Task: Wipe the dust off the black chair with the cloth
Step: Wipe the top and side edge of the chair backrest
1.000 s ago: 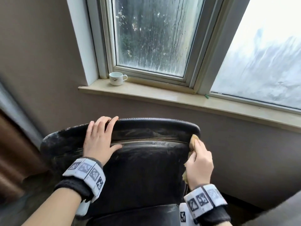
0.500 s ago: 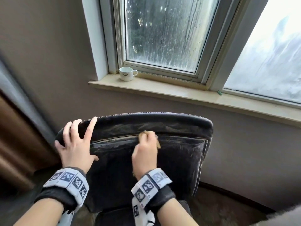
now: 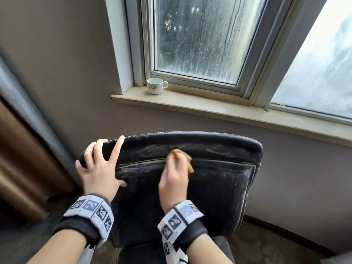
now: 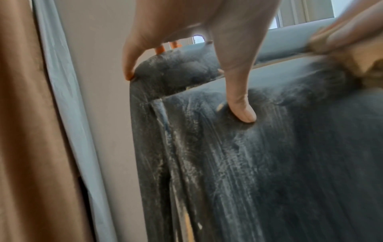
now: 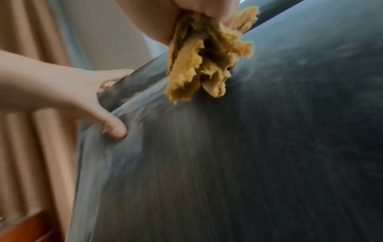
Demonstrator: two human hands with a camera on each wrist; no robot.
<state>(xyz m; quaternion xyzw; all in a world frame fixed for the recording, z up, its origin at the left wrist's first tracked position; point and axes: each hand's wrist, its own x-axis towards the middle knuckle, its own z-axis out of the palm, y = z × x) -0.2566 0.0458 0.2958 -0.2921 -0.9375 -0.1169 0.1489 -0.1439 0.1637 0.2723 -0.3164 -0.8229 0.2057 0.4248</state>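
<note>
A black chair [image 3: 219, 183] stands below the window, its backrest [image 4: 269, 163] streaked with pale dust [image 5: 269, 147]. My left hand [image 3: 99, 168] grips the backrest's top left corner, fingers over the top edge and thumb [image 4: 242, 113] pressed into the front. My right hand [image 3: 174, 178] holds a bunched yellow cloth [image 5: 207, 65] and presses it against the upper middle of the backrest, near the seam; only a bit of the cloth [image 3: 187, 161] shows past the fingers in the head view.
A white cup [image 3: 155, 85] stands on the windowsill [image 3: 228, 113] behind the chair. A brown curtain [image 3: 21, 168] hangs at the left, close to the chair's side [image 4: 24, 131]. A grey wall lies behind the backrest.
My right hand has swept the cloth from the backrest's right edge to its upper middle. My left hand has shifted left to the top corner.
</note>
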